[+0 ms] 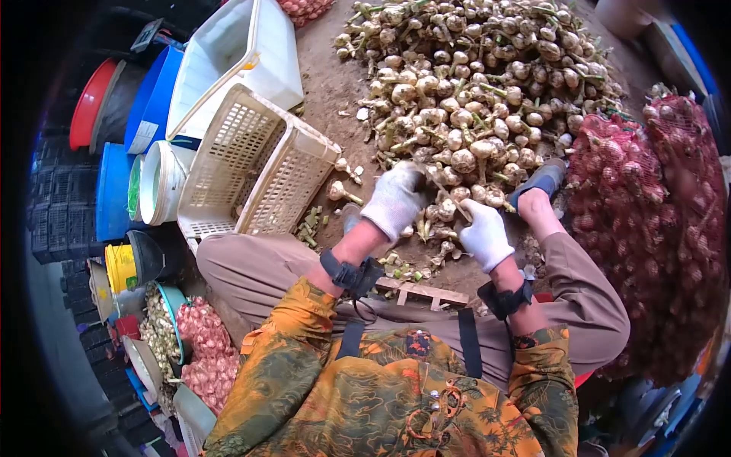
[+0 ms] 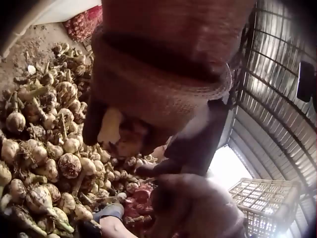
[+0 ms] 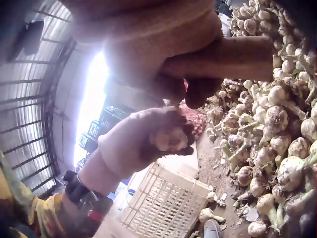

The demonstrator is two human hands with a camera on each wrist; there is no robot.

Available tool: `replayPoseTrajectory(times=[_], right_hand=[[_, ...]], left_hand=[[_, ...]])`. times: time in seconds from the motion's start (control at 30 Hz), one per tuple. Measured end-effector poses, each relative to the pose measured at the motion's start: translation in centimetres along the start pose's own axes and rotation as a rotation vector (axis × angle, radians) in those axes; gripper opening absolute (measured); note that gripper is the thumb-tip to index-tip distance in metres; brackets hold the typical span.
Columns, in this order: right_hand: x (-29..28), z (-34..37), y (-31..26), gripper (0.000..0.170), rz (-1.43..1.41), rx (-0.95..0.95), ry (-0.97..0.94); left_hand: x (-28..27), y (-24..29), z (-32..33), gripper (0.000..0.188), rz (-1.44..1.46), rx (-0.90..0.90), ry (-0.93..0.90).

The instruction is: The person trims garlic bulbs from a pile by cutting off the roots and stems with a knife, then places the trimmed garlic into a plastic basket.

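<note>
Both hands wear white gloves with dark palms and meet close together before the garlic heap [image 1: 464, 114]. My left hand [image 1: 396, 199] curls its fingers round a garlic bulb [image 3: 168, 139], best seen in the right wrist view. My right hand [image 1: 487, 236] grips a wooden handle [image 3: 242, 59] that sticks out past its fingers; the tool's working end is hidden. In the left wrist view, the right hand [image 2: 198, 206] is close beneath the left one. Bulbs with stems lie just beyond the fingers.
A cream plastic crate [image 1: 304, 164] lies tipped at left, beside a white tub [image 1: 274, 61] and buckets. Red mesh sacks of garlic [image 1: 617, 167] stand at right. Cut stem pieces [image 1: 400, 268] and a small wooden frame [image 1: 426, 292] are near the lap.
</note>
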State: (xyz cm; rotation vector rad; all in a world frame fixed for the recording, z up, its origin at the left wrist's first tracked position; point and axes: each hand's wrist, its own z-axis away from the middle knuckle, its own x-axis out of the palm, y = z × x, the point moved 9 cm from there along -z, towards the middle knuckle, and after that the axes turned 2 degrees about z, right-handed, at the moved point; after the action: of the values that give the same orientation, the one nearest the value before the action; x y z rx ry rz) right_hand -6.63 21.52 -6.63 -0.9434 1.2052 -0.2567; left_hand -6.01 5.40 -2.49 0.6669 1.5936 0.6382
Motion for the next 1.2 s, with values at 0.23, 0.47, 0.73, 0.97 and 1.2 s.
replayPoseTrajectory(times=[0.23,0.47,0.73,0.97,1.2], right_hand=[[5.4,1.4,12.0,0.026,-0.034,0.327,-0.301],[3.3,-0.7,8.2,0.014,-0.441,0.408,-0.191],[2.7,0.2,7.7,0.004,-0.416,0.515,-0.202],[3.0,-0.8,7.7,0.005,-0.439,0.546,-0.169],[2.6,-0.4,8.1,0.009,-0.310,0.417,-0.090]], left_hand=[[-23.0,-4.1,1.9,0.037,-1.002,-0.428,0.815],[-4.8,-28.0,5.7,0.016,1.033,-1.193,0.474],[3.1,-39.9,7.2,0.031,0.780,-1.796,1.216],[4.8,-46.5,7.4,0.024,0.925,-1.731,1.068],[3.5,-32.0,1.3,0.023,1.090,-0.977,0.463]])
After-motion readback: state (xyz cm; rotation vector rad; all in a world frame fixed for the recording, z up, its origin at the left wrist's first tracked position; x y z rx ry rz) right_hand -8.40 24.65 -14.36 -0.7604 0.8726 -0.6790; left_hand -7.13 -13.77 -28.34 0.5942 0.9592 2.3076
